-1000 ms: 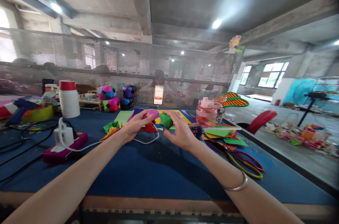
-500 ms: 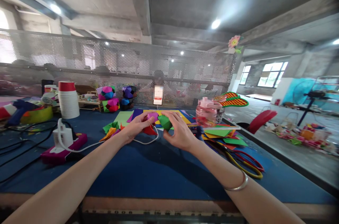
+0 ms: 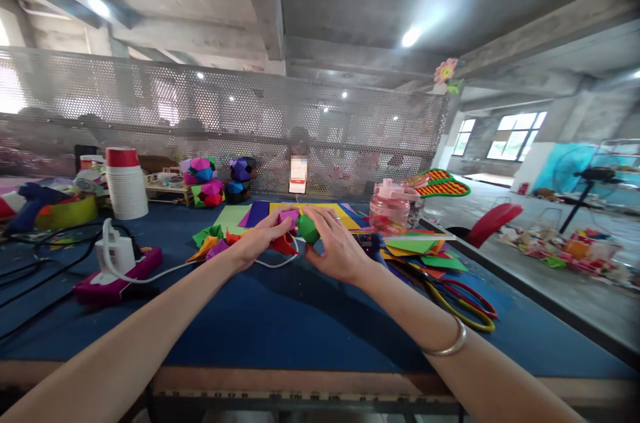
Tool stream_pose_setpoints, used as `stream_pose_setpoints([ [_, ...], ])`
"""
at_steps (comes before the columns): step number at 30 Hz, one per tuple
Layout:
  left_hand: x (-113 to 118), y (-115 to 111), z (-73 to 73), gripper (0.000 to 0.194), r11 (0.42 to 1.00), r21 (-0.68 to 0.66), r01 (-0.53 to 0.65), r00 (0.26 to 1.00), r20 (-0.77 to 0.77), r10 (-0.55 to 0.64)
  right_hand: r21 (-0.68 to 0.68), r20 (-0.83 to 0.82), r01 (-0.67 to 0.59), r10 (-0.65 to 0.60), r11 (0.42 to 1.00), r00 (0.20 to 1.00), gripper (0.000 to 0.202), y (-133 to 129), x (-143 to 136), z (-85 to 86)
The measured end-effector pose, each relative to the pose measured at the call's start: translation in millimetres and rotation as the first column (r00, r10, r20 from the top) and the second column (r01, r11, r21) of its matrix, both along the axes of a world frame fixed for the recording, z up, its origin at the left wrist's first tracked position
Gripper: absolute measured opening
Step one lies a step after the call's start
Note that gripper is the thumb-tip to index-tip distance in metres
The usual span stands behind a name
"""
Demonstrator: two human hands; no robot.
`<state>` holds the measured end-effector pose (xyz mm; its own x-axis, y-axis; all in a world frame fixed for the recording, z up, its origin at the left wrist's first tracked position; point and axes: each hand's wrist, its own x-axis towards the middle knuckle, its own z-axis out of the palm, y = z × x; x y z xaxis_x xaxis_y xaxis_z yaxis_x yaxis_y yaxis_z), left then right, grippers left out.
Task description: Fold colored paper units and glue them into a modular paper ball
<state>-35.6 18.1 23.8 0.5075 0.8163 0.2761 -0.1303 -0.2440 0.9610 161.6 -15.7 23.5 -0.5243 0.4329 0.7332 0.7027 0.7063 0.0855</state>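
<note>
Above the blue tabletop (image 3: 300, 316), my left hand (image 3: 263, 236) is closed on a purple folded paper piece (image 3: 288, 216). Against it, my right hand (image 3: 336, 246) grips a green folded paper piece (image 3: 307, 228); the two pieces touch or nearly touch between the hands. Red folded paper (image 3: 284, 245) lies just below my left fingers. To the left are green, orange and purple folded pieces (image 3: 207, 243). Coloured sheets (image 3: 335, 215) lie behind the hands. A dark blue glue gun (image 3: 370, 244) rests right of my right hand.
Left stand a purple power strip (image 3: 117, 276) with cables and a stack of cups (image 3: 125, 186). Behind are multicoloured paper balls (image 3: 207, 191) and a phone (image 3: 297, 175). On the right are a pink jar (image 3: 389, 208), paper sheets and scissors (image 3: 465, 299).
The view has shifted slightly. My right fingers have moved a little over the green piece, which has turned slightly. Both hands keep their hold.
</note>
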Motion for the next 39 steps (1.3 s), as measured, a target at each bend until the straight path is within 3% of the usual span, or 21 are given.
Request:
stream_pose_setpoints([
  [6,2.5,-3.2,0.5,0.068,0.997,0.069,-0.034,0.998,-0.041,0.037,0.029,0.037,0.028,-0.029,0.999,0.999,0.064,0.4,-0.9,-1.3],
  [12,6.5,-9.3,2.1,0.060,0.993,0.115,-0.014,0.997,-0.068,0.022,0.021,0.061,0.038,-0.039,0.999,0.997,0.065,0.4,-2.4,-2.6],
  [22,5.0,-11.1,4.7,0.064,0.997,0.070,0.021,0.997,-0.073,-0.016,-0.053,0.079,0.059,-0.055,0.997,0.995,0.069,-4.0,-4.4,3.0],
  [30,6.8,-15.9,7.7,0.062,0.995,0.099,-0.025,0.992,-0.121,0.037,-0.099,0.114,0.053,-0.042,0.994,0.993,0.074,-3.7,-3.9,2.1],
  [35,4.5,-12.7,5.9,0.057,1.000,-0.017,0.022,0.999,-0.025,-0.022,-0.213,-0.118,-0.119,0.095,0.970,0.988,0.072,-4.6,1.5,10.1],
  [39,2.8,-6.6,2.6,0.056,1.000,-0.006,-0.004,1.000,-0.012,0.004,-0.433,-0.542,-0.270,-0.009,0.860,0.840,0.074,2.6,4.9,9.5],
])
